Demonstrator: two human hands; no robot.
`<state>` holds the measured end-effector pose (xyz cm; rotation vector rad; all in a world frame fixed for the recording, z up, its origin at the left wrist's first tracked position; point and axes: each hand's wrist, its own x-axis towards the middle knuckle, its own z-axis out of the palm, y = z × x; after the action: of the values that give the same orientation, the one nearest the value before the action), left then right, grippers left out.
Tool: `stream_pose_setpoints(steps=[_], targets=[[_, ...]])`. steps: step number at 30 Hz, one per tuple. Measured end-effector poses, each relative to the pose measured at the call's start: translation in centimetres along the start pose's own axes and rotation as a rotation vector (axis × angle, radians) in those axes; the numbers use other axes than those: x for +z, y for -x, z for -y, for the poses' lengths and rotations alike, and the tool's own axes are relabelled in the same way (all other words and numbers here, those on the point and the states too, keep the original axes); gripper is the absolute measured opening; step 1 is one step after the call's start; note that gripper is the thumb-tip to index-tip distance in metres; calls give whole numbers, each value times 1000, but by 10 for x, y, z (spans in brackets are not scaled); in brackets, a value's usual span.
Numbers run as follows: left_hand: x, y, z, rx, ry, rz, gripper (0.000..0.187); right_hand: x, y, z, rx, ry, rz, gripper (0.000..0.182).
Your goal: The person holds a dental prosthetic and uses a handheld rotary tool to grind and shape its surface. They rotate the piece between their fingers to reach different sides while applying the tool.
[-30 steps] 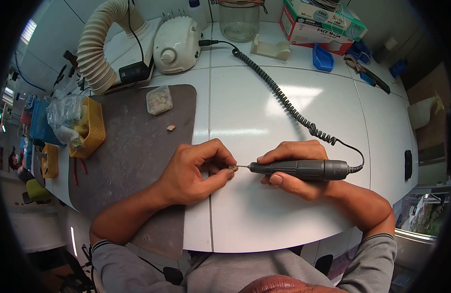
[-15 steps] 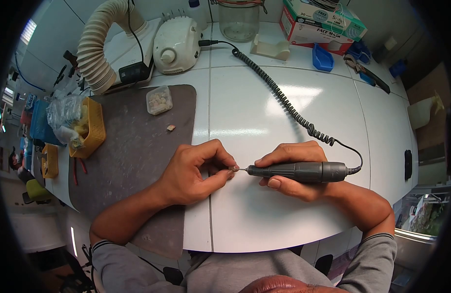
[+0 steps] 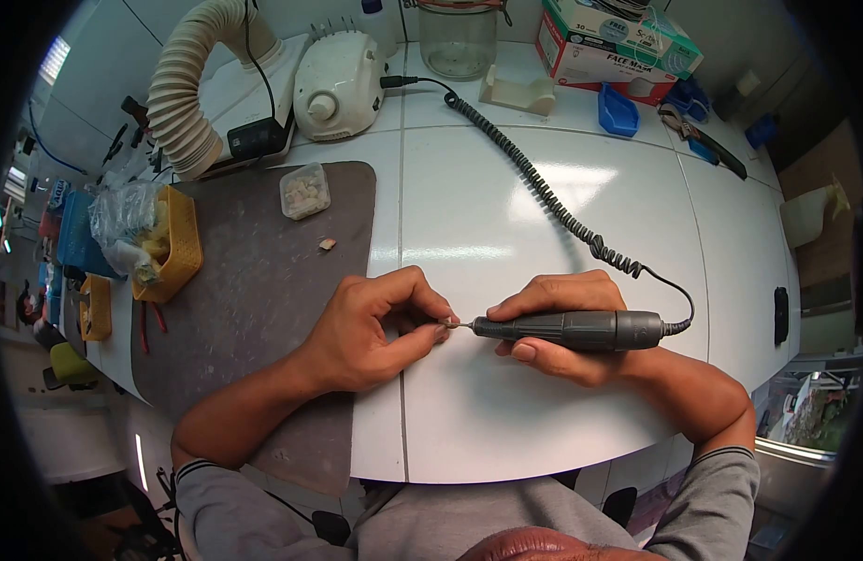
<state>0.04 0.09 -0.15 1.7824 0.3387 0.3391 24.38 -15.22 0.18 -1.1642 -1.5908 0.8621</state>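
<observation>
We have a pale wall beyond our hands, and in front of it a glossy white table with dark seams, running under both hands. A grey, pale-flecked mat covers its left part, beneath our left forearm. Beyond our left hand, a ribbed hose arches beside a white control unit; a yellow basket holding plastic bags sits farther left. Past our right hand we see stacked mask boxes, and a glass jar stands beyond the space between our hands.

Our hands are apart: the right is wrapped around a dark handpiece, whose coiled cord runs toward the control unit. A clear tub of pale pieces rests on the mat beyond our left hand, with one loose chip nearer us. Smallest is the tiny piece pinched in our left fingertips, at the handpiece's thin tip; we cannot make out its shape.
</observation>
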Motion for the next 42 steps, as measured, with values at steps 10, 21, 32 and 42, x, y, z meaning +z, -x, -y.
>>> stream_pose_setpoints(steps=[10,21,32,42], targets=[[-1,0,-1,-11,-27,-4,10,-3,0,-1,-13,1,-8,32],[-1,1,-2,-55,-26,-13,14,-4,1,-1,11,-30,0,33],[-1,0,-4,-72,-30,3,15,-3,1,-2,10,-44,-9,34],[-2,1,-3,-76,-29,4,17,-2,1,-2,6,-41,-16,32]])
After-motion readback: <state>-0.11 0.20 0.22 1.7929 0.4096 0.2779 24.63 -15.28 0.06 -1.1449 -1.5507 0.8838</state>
